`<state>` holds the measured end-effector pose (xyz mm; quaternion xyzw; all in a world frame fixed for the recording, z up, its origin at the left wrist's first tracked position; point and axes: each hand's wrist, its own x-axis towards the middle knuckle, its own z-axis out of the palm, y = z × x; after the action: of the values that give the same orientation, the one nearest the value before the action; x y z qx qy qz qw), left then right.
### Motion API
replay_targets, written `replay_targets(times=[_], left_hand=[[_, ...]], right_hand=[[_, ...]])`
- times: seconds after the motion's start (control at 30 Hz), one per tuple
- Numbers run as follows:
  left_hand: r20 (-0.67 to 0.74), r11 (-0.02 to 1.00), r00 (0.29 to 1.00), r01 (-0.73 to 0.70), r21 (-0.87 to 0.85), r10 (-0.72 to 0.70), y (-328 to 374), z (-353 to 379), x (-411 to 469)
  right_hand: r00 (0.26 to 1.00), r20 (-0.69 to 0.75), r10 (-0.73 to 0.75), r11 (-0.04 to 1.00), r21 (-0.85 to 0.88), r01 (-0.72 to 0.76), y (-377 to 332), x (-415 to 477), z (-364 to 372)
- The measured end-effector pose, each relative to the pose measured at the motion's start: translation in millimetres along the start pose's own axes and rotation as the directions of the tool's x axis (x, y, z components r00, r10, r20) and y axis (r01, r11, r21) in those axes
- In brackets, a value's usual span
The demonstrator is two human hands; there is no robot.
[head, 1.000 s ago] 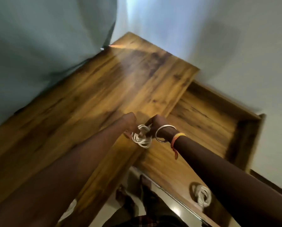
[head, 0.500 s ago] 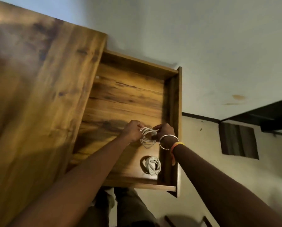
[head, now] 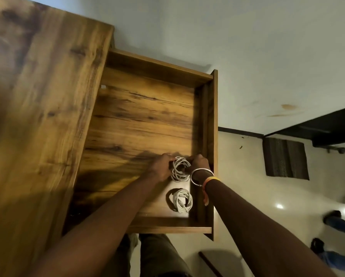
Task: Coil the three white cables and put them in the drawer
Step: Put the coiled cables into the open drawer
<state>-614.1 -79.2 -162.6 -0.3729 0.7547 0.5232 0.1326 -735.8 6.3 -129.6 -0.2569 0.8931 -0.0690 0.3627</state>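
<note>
Near right of the open drawer (head: 139, 120): held coil (head: 180, 170) and loose coil (head: 180, 199), both white cable.
Held coil: my left grip (head: 160, 166) and my right grip (head: 199, 163) both curl round its sides, low over the drawer floor; contact with the floor cannot be told. Loose coil: lies flat in the near right corner, just nearer than the held coil, apart from it. Bench (head: 37, 96) lies left of the drawer.

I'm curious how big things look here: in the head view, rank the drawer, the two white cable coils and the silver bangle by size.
1. drawer
2. held coil and lying coil: look alike; the left hand and right hand hide part of the held one, so unranked.
3. silver bangle, slightly smaller.
</note>
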Motion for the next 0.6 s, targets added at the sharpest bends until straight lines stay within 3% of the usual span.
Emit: replay_targets(times=[0.17,0.6], left_hand=[[-0.035,0.992,0.999,-0.028,0.122,0.033,6,-3,-8],[0.088,0.993,0.996,-0.009,0.118,-0.001,-3,-10,-3]], right_hand=[[1.0,0.003,-0.006,0.995,-0.1,0.006,-3,1,-1],[0.992,0.129,-0.008,0.954,-0.297,0.046,-22,2,-21]])
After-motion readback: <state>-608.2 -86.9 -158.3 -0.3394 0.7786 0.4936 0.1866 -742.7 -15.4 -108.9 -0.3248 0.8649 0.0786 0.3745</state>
